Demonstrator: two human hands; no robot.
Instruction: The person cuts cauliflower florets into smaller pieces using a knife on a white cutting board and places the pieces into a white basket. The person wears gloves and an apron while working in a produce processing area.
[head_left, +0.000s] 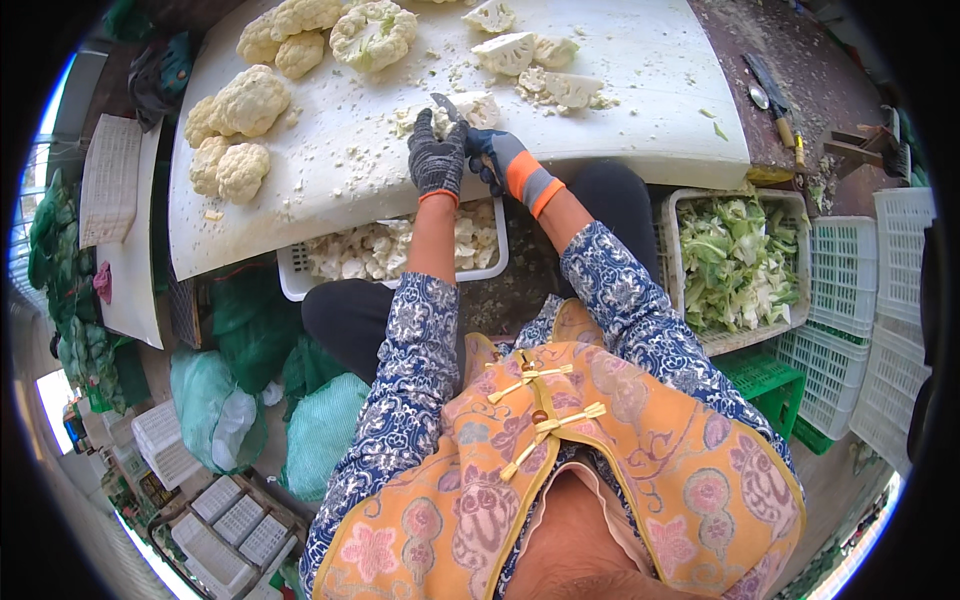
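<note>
My left hand (437, 159), in a dark grey knit glove with an orange cuff, grips a small cauliflower piece (442, 124) over the front of the white board (330, 172). In a blue, grey and orange glove, my right hand (501, 159) holds a knife whose curved blade (445, 105) points away, close beside my left fingers. A cut cauliflower chunk (478, 109) lies just beyond the blade. Below the board's front edge, a white plastic crate (501, 240) holds many cut florets (352, 253), partly hidden by my left forearm.
Whole cauliflower heads (251, 101) rest at the board's left and back; cut wedges (506, 52) lie at the back right. A crate (731, 341) of leaf trimmings stands right. Another knife (780, 127) and a spoon (758, 96) lie on the right-hand surface. Mesh bags (326, 435) sit lower left.
</note>
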